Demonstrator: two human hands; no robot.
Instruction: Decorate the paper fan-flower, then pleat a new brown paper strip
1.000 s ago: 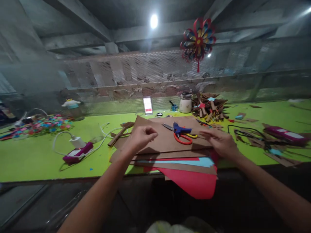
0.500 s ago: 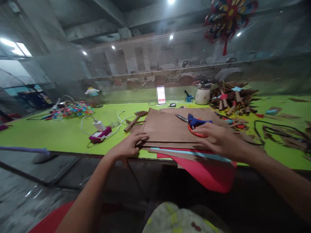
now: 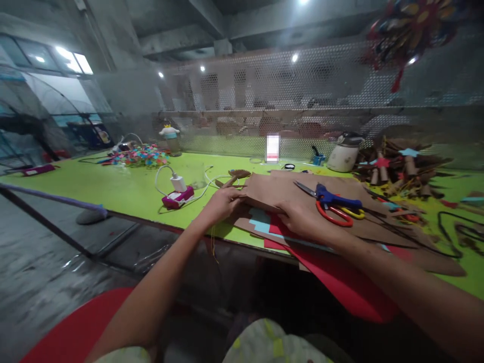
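Sheets of brown paper (image 3: 272, 189) lie stacked at the table's front edge. My left hand (image 3: 223, 204) grips the stack's left corner, thumb and fingers closed on it. My right hand (image 3: 297, 217) pinches the front edge of the brown paper, which is lifted a little there. Scissors (image 3: 333, 204) with blue, red and yellow about the handles rest on the paper, just beyond my right hand, blades pointing left. Beneath the brown sheets show light blue paper (image 3: 260, 222) and red paper (image 3: 351, 282), the red one hanging over the edge.
A purple power strip (image 3: 177, 197) with a white charger stands on the green table (image 3: 124, 186) at left. Colourful cut pieces (image 3: 141, 155) lie behind it. A phone (image 3: 273, 147), a pot (image 3: 344, 151) and a heap of brown paper crafts (image 3: 401, 166) line the back.
My right hand has left the scissors, which now lie on the paper, and has moved left to the front edge. My left hand has closed on the corner. The view has turned left.
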